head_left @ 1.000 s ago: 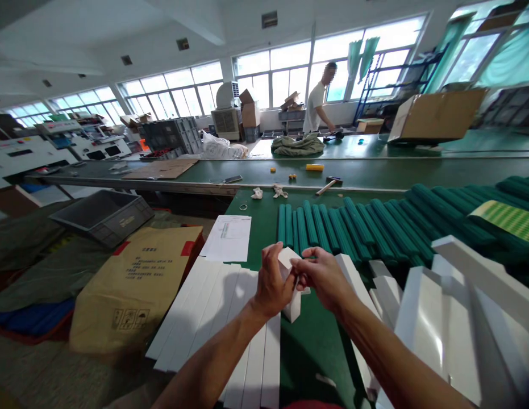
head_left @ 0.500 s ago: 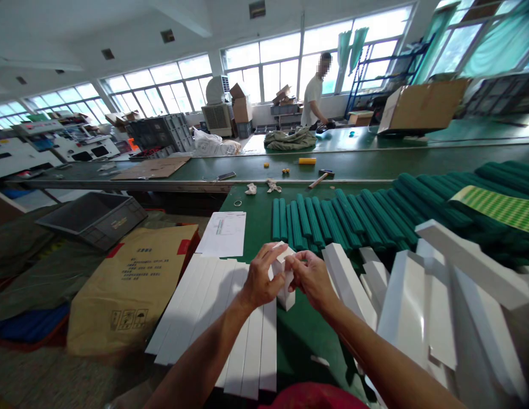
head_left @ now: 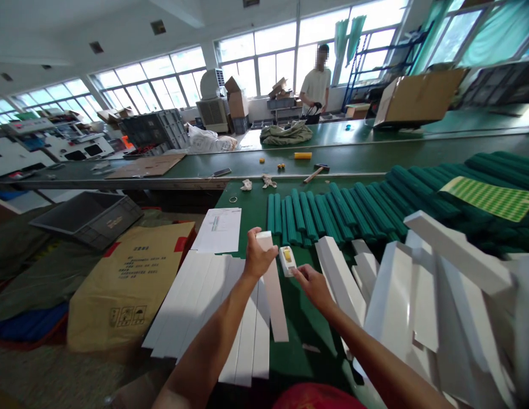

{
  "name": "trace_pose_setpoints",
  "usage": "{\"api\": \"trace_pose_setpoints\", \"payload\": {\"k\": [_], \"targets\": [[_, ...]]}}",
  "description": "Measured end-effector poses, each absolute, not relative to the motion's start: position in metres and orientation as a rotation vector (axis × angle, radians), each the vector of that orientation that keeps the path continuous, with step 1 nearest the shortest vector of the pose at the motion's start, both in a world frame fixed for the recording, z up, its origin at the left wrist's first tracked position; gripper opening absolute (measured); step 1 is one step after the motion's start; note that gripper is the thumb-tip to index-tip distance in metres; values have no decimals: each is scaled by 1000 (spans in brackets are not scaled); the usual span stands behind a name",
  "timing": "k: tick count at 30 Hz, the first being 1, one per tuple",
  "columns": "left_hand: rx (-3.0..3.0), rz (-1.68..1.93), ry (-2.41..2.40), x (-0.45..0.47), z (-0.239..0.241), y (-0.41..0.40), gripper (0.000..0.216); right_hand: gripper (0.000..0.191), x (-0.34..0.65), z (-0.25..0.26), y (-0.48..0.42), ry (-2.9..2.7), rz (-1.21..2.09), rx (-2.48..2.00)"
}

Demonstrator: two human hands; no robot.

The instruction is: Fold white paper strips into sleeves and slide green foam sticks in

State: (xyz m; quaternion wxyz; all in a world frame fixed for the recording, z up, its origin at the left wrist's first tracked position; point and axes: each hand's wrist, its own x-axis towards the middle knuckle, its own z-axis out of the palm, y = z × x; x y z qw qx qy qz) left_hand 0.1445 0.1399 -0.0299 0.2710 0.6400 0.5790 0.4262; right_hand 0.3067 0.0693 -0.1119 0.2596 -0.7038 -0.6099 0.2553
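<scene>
My left hand is closed on the far end of a long white box that slants down toward me over the green table. My right hand reaches with its fingertips to a small white tape dispenser lying on the table just right of the box. Flat white boxes lie side by side in a row under and left of my left arm. A loose pile of folded white boxes fills the right side.
Rows of dark green rolls cover the table beyond my hands, with a green dotted sheet on them. A paper sheet, a brown sack and a grey crate lie left. A person stands at the far bench.
Both hands were together at the box's end. Now the left hand has lowered the box beside the flat row, and the right hand has let go and moved onto the tape dispenser.
</scene>
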Motion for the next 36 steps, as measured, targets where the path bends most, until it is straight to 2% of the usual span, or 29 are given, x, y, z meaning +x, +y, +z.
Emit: {"api": "trace_pose_setpoints", "payload": {"k": [2,5,7,10,12,20,27,32,36], "targets": [[1711,1025,1612,150,-50,141,61,51,313,-126,79,-1560,559,-2130],[1724,809,1691,166,-86,134,56,68,307,-146,99,-1565,502,-2222],[1768,674,1743,176,-107,130,55,63,297,-157,113,-1594,508,-2253],[1842,496,1847,182,-127,130,57,40,289,-167,125,-1642,541,-2282],[1888,393,1894,182,-136,134,61,33,294,-170,124,-1658,544,-2302],[2144,117,1795,180,-161,160,83,38,344,-172,95,-1558,430,-2487],[2269,-84,1749,186,-170,177,82,31,353,-162,113,-1633,402,-2402],[2305,-120,1755,189,-173,174,82,30,366,-136,99,-1725,472,-2289],[2329,-89,1727,184,-177,176,84,41,398,-121,81,-1680,182,-2286]]}}
